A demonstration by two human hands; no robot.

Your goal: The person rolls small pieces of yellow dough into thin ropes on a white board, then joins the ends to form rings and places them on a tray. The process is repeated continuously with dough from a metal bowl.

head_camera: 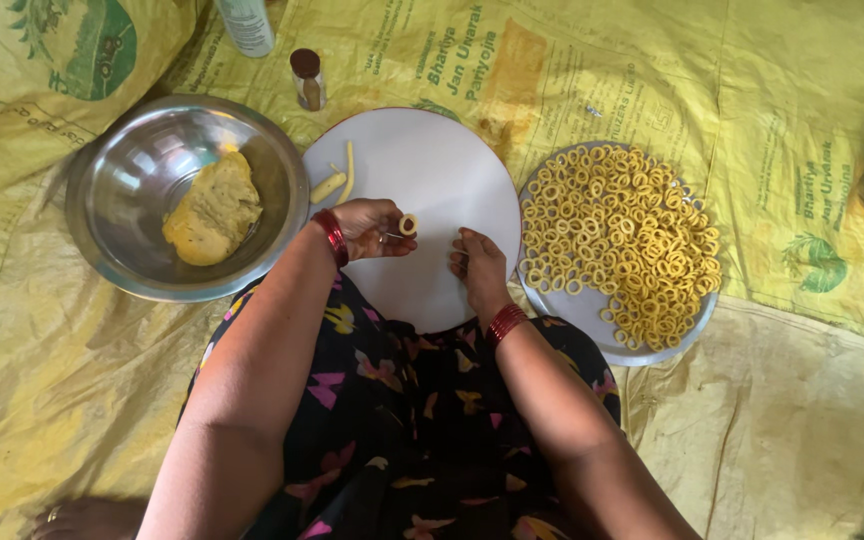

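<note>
Over white board [432, 180] centre | left hand [367, 228]: fingertip grip pinched on one dough ring [408, 224] | right hand [479, 268]: fingers curled, pressing board's near edge, holding nothing visible | two dough strips [337, 180] at board's left edge | one bowl [112, 180] with dough lump, left | one tray [592, 310] heaped with rings, right | two bottles, far edge | board's middle free.

Small pale-yellow dough ring [408, 224], pinched upright above the white board [452, 170]
</note>
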